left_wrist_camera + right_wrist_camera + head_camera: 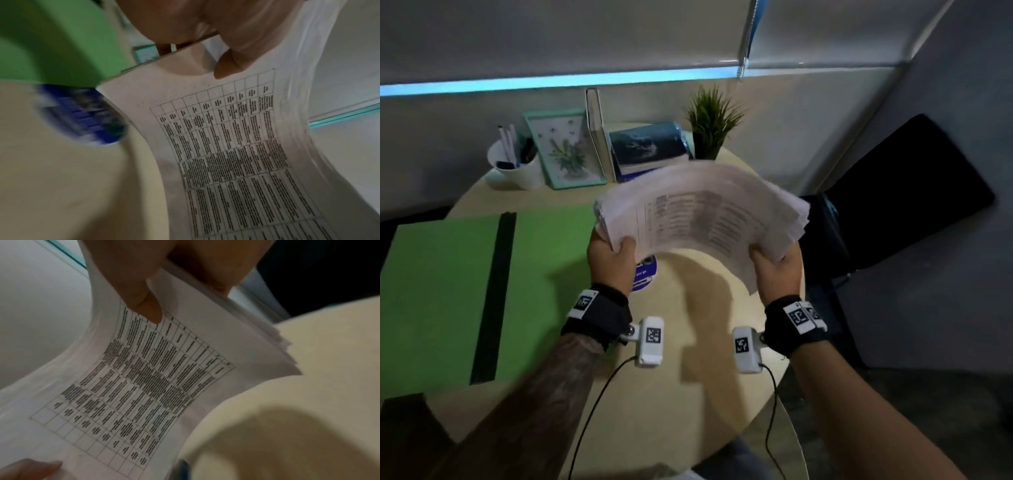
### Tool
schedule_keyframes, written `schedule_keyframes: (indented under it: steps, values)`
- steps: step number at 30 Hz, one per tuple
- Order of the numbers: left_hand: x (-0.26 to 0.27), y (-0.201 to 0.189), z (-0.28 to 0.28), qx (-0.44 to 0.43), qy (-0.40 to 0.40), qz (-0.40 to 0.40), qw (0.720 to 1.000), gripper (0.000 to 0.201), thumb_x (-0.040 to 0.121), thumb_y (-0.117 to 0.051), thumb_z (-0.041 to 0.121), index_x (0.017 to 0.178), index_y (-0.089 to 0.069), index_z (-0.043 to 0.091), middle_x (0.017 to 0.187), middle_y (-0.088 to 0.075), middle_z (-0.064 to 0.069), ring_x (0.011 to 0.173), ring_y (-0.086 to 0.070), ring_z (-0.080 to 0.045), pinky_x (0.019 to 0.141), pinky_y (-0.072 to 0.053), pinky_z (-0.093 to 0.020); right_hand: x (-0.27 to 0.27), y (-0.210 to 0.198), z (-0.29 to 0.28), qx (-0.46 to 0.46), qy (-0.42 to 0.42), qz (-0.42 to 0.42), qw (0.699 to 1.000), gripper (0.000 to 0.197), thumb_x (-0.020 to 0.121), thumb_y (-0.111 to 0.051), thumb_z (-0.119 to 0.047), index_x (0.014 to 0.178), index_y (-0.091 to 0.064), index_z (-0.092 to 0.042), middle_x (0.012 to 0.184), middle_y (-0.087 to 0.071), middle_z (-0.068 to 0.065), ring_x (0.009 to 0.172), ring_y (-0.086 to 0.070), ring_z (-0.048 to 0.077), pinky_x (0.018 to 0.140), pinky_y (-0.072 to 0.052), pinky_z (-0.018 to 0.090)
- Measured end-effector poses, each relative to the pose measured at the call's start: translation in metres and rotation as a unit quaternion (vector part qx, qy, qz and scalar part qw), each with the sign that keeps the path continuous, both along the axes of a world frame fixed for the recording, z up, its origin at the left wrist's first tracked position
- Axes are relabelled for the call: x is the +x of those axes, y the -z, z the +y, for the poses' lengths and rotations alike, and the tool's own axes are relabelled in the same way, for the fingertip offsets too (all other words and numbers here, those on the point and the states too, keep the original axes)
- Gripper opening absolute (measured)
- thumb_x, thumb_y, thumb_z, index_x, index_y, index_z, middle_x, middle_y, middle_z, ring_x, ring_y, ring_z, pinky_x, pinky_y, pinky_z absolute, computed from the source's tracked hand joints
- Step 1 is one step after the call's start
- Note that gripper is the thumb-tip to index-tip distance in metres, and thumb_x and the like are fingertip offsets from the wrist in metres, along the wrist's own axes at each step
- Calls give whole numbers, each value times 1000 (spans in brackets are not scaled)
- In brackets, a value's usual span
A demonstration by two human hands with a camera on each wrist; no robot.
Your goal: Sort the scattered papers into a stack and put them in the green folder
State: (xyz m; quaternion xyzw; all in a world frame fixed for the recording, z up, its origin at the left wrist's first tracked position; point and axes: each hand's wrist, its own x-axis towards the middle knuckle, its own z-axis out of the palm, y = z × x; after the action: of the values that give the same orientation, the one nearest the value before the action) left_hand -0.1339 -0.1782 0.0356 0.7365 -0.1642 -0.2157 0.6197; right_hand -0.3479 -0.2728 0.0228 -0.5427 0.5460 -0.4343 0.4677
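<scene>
Your left hand (610,255) and right hand (777,270) each pinch one short end of the papers (702,216), thumbs on top and fingers underneath, so both are closed on the stack and hold it up above the desk (709,315). Gathering looks done: no loose sheets show on the desk in these views, and you hold them all as one bundle. What remains is squaring the edges and getting the stack into the folder (441,291), which lies open and flat at the left of the desk, well clear of the papers. The stack bows upward between your hands, its top sheet carries a printed table of text, and its sheet edges fan out unevenly, most plainly at the right end.
</scene>
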Motion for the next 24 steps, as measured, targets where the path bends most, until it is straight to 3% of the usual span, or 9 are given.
schedule_keyframes:
  steps: [2,5,7,10,12,16,18,21,24]
  values:
    - [-9,43,10,101,0,62,993,36,82,-53,-9,116,-61,-1,110,-66,-16,105,-65,-31,84,-45,-29,-9,39,11,114,-4,29,993,41,79,-66,3,118,-60,-6,102,-68,5,95,-66,17,73,-54,24]
    - [-15,64,5,134,-6,95,986,35,83,-54,-7,117,-61,-4,109,-66,-19,104,-65,-35,78,-47,-28,-10,58,4,186,31,61,980,25,79,-65,4,103,-66,2,96,-68,17,94,-65,33,71,-48,33]
    - [-8,53,-7,106,-5,77,991,33,84,-52,-7,115,-62,-2,103,-65,-14,91,-64,-27,68,-50,-22,-10,46,-8,164,26,46,985,23,77,-64,5,100,-66,1,95,-68,20,86,-63,30,67,-48,32]
    - [0,37,-14,81,-20,58,995,30,84,-54,-5,112,-64,0,100,-65,-9,87,-62,-22,78,-49,-24,-20,34,-22,120,15,1,993,22,72,-66,5,87,-68,-11,88,-69,15,77,-62,24,65,-52,34]
    - [-2,46,-10,100,-25,64,993,29,84,-55,-5,112,-63,-3,102,-65,-12,89,-62,-22,81,-47,-26,-28,45,-22,129,3,26,991,19,71,-66,5,78,-66,-12,81,-66,12,73,-60,22,63,-51,33]
    - [-16,68,-7,176,-9,113,978,34,82,-58,-5,116,-62,-8,114,-66,-22,102,-65,-32,82,-45,-29,-39,80,-17,241,-59,119,961,13,76,-66,-1,88,-64,1,84,-66,16,81,-63,32,66,-49,35]
    - [-12,61,-15,174,-8,109,979,32,83,-57,-6,114,-62,-8,112,-66,-22,97,-65,-30,81,-45,-29,-42,77,-24,247,-92,135,955,20,76,-69,-8,94,-65,0,89,-68,17,85,-66,33,64,-50,32]
    - [3,32,-24,184,43,72,979,29,81,-51,-8,106,-66,-5,97,-64,-17,86,-59,-24,79,-45,-27,-46,52,-29,236,-132,96,958,23,80,-76,-18,96,-67,-4,87,-71,7,80,-68,26,66,-52,28]
    - [27,0,-24,191,70,31,979,21,79,-53,-6,94,-66,3,90,-62,-13,83,-57,-22,76,-42,-27,-47,25,-22,236,-174,17,956,26,79,-79,-25,97,-71,-7,90,-76,8,85,-73,28,76,-58,38]
